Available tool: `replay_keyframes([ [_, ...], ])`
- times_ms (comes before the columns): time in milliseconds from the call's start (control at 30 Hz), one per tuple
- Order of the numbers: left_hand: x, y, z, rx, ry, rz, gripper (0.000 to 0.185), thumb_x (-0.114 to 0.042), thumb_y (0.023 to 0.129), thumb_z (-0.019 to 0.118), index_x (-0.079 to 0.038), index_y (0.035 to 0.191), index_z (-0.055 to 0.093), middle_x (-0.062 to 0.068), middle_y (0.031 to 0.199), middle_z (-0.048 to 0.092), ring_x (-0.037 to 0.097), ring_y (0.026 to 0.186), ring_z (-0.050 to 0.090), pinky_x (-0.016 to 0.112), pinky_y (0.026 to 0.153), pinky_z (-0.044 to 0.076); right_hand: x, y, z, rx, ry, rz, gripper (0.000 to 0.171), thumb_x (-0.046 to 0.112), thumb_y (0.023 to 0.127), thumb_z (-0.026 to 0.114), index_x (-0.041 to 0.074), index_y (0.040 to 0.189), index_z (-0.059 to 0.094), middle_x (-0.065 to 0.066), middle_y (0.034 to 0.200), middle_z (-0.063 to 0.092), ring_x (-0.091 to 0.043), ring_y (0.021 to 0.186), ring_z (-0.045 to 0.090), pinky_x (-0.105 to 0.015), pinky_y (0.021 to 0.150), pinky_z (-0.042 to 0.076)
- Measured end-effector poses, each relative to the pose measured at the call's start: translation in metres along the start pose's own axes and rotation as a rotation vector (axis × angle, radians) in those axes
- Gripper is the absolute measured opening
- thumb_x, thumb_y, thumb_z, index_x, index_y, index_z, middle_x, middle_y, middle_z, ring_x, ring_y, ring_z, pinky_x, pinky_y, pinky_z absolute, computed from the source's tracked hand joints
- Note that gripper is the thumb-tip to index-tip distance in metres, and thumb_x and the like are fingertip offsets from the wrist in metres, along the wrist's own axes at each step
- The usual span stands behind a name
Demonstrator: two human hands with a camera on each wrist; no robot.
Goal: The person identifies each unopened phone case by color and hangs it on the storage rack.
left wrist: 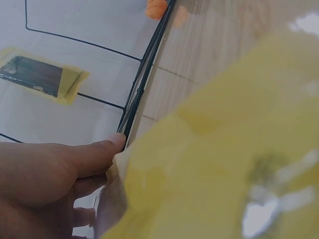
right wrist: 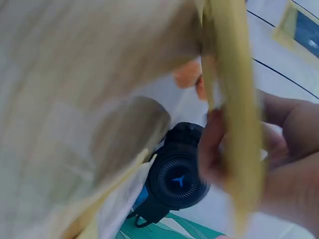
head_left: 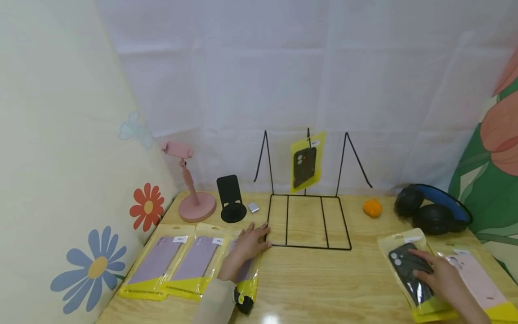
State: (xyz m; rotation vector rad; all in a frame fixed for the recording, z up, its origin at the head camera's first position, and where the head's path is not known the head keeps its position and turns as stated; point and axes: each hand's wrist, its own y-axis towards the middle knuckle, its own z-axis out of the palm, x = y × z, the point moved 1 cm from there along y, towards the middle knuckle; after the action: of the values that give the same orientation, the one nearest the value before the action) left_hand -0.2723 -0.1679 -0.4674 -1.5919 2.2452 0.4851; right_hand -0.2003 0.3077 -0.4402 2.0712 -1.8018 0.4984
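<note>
- Right hand (head_left: 443, 276), nearest the camera at the near right of the bench (head_left: 323, 288): fingers lie over the packaged black phone case (head_left: 408, 272). The right wrist view suggests fingers curling round the yellow edge of the packet (right wrist: 232, 99), so the grip seems a light pinch rather than a firm hold. Risk: the glossy sleeve could slip out as it lifts.
- Pink phone case packet (head_left: 481, 283), touching the black one at the far-right edge. Risk: it may be dragged along, or pushed off the bench edge.
- Left hand (head_left: 247, 247), near left: fingers straight and spread, palm down on the rightmost of three lilac phone case packets (head_left: 243, 270); it grips nothing. The thumb (left wrist: 99, 152) lies against the base wire of the black wire display rack (head_left: 309, 220). Risk: a push from this hand could shift the light rack.
- Hanging black phone case packet (head_left: 306, 165) on the rack's middle prong, far centre. Risk: a jolt to the rack could swing it off.
- Headphones (head_left: 433, 211) and small orange object (head_left: 372, 208), far right, near the lifting path. Risk: a wide sweep could knock them.
</note>
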Motion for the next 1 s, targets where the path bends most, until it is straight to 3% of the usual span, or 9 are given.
replay_keyframes([
  [67,0.000,0.000,-0.001,0.002,0.000,-0.001,0.052,-0.027,0.092,0.064,-0.002,0.137,0.052,0.014,0.148,0.042,0.051,0.137,0.025,0.068,0.105,0.020,0.006,-0.002,-0.003,0.018,0.084,0.011,0.051,0.013,0.084,0.073,-0.003,0.129,0.057,-0.033,0.116,0.059,-0.039,0.081,0.061,-0.043,0.064,0.051],
  [233,0.001,-0.001,-0.002,0.009,0.008,-0.004,0.053,-0.027,0.093,0.064,-0.002,0.137,0.052,0.014,0.147,0.043,0.051,0.137,0.024,0.069,0.105,0.020,0.033,-0.008,-0.004,0.066,0.318,0.080,0.050,0.031,0.090,0.068,0.006,0.132,0.059,-0.025,0.129,0.056,-0.036,0.097,0.061,-0.040,0.074,0.054],
  [300,0.001,-0.001,-0.002,0.007,0.012,-0.001,0.052,-0.027,0.092,0.064,-0.001,0.137,0.053,0.014,0.147,0.043,0.051,0.137,0.025,0.069,0.105,0.020,0.050,-0.011,-0.004,0.063,0.382,0.091,0.054,0.039,0.090,0.066,0.008,0.133,0.059,-0.024,0.137,0.051,-0.040,0.117,0.054,-0.045,0.086,0.052],
  [367,0.001,-0.001,-0.002,0.007,0.014,0.001,0.053,-0.027,0.092,0.064,-0.001,0.136,0.053,0.015,0.147,0.043,0.051,0.136,0.025,0.069,0.104,0.020,0.069,-0.012,-0.004,0.034,0.414,0.088,0.053,0.042,0.089,0.067,0.012,0.132,0.061,-0.020,0.137,0.053,-0.031,0.113,0.057,-0.039,0.085,0.053],
  [467,0.001,-0.002,-0.002,0.000,0.014,0.008,0.052,-0.027,0.092,0.064,-0.001,0.136,0.053,0.015,0.146,0.044,0.052,0.136,0.026,0.069,0.104,0.020,0.096,-0.012,-0.002,-0.028,0.458,0.021,0.045,0.036,0.089,0.069,0.016,0.128,0.064,-0.012,0.131,0.059,-0.015,0.102,0.059,-0.027,0.079,0.052],
  [567,0.000,-0.001,-0.002,-0.003,0.005,0.019,0.052,-0.027,0.092,0.064,-0.001,0.136,0.053,0.015,0.146,0.044,0.053,0.136,0.025,0.070,0.104,0.020,0.121,-0.011,0.001,-0.071,0.493,-0.044,0.039,0.033,0.087,0.071,0.020,0.124,0.067,-0.005,0.119,0.064,-0.009,0.093,0.055,-0.021,0.075,0.049],
  [767,0.000,-0.001,0.000,-0.004,-0.007,0.018,0.052,-0.027,0.092,0.064,-0.001,0.136,0.053,0.016,0.146,0.044,0.053,0.136,0.025,0.070,0.104,0.020,0.159,-0.004,0.009,-0.139,0.614,-0.194,0.031,0.026,0.086,0.073,0.022,0.117,0.071,-0.006,0.087,0.055,-0.017,0.069,0.046,-0.027,0.054,0.040],
  [1000,-0.001,-0.001,-0.001,-0.009,-0.009,0.016,0.052,-0.026,0.092,0.065,0.000,0.136,0.053,0.016,0.146,0.044,0.053,0.136,0.025,0.070,0.104,0.020,0.190,0.007,0.004,-0.255,0.678,-0.254,0.030,0.028,0.088,0.071,0.025,0.118,0.070,-0.006,0.085,0.050,-0.019,0.071,0.046,-0.027,0.056,0.039],
])
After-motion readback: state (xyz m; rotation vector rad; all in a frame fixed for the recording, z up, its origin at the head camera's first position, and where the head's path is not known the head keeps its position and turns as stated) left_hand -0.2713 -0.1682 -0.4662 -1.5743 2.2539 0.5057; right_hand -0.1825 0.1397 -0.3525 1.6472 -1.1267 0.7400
